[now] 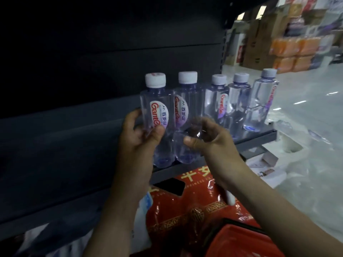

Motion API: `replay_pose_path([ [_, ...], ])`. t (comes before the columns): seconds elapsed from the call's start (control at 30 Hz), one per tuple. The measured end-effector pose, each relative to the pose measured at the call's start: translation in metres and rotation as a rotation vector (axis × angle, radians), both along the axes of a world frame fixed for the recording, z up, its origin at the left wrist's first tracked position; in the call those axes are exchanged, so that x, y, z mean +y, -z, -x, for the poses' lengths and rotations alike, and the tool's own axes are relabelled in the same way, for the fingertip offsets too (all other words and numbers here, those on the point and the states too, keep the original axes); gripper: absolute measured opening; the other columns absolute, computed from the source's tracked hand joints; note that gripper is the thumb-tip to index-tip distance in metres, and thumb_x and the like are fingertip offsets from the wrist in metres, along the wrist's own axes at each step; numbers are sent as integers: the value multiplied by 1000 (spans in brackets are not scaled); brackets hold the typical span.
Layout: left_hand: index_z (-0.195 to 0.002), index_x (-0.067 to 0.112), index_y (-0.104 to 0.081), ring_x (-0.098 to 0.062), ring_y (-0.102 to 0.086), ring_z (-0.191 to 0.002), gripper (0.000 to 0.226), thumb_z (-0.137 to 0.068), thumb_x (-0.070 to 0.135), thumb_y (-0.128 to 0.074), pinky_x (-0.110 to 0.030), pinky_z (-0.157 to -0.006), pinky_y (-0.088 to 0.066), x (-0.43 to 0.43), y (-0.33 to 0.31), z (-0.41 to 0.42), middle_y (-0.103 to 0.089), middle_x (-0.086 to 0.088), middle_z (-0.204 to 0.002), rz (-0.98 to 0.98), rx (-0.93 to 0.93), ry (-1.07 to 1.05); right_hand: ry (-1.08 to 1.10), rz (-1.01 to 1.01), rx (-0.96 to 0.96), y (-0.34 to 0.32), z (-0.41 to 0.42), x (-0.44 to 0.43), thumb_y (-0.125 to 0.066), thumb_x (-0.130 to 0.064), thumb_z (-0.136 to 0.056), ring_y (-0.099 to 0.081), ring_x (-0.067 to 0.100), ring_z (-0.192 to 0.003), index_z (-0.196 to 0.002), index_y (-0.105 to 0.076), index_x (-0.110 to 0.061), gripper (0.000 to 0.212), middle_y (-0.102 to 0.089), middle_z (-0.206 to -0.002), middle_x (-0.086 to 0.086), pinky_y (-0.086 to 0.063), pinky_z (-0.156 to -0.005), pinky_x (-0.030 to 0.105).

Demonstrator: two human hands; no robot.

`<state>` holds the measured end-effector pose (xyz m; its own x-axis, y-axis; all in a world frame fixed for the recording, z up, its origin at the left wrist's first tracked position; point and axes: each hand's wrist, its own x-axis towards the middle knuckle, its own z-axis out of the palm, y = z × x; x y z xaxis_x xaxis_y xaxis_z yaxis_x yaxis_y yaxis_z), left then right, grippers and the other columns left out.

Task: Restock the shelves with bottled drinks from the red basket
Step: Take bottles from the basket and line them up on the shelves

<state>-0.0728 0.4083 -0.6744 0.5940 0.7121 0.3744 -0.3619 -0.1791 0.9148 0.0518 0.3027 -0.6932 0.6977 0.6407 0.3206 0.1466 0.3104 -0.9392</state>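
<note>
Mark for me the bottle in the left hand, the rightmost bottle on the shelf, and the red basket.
bottle in the left hand point(157, 108), head view, on its label
rightmost bottle point(259, 101), head view, mid body
red basket point(239, 236), head view, near rim

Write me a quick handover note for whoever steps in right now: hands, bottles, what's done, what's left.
Left hand: grip closed on the leftmost bottle, its base at the shelf front edge.
Right hand: fingers curled around the second bottle beside it.
Done: three more bottles stand upright in a row to the right on the same shelf.
Left: settle these two in line and let go, then go back to the red basket below at lower right; its contents are not visible. The shelf's left side looks unfilled.
</note>
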Motion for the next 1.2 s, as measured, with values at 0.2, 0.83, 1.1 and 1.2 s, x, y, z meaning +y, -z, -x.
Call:
replay_pose_path([
  [0.2,-124,24,-52,-13,-69,-105,36,-93,6,-60,-41,-92,-54,19,17,-7,-72,3,-115,34,31,-49,-34,17,27,26,-11,38,-65,2,-84,-62,27,-121,-129,-57,-2,45,-68,-125,12,-52,-101,38],
  [0.83,-149,39,-32,28,-55,-80,82,-85,3,-71,4,-61,-42,15,33,-12,-60,27,-91,-281,472,-216,316,347,-351,29,-12,26,-74,-15,-87,-64,6,-105,-123,-50,-28,45,-65,-110,-17,-53,-95,32],
  [1.1,-147,43,-32,-4,-65,-106,82,-86,1,-69,-8,-74,-48,9,37,-41,-67,9,-119,-269,469,-178,350,415,-297,24,-26,11,-70,-18,-91,-57,-10,-98,-135,-49,-17,48,-59,-107,-25,-48,-95,24],
  [1.2,-150,42,-23,-16,-62,-117,85,-88,6,-68,-34,-92,-54,4,36,-40,-61,2,-132,-276,503,-204,304,435,-296,19,-24,3,-66,-21,-94,-58,8,-119,-142,-44,-17,53,-61,-125,-15,-47,-103,33],
])
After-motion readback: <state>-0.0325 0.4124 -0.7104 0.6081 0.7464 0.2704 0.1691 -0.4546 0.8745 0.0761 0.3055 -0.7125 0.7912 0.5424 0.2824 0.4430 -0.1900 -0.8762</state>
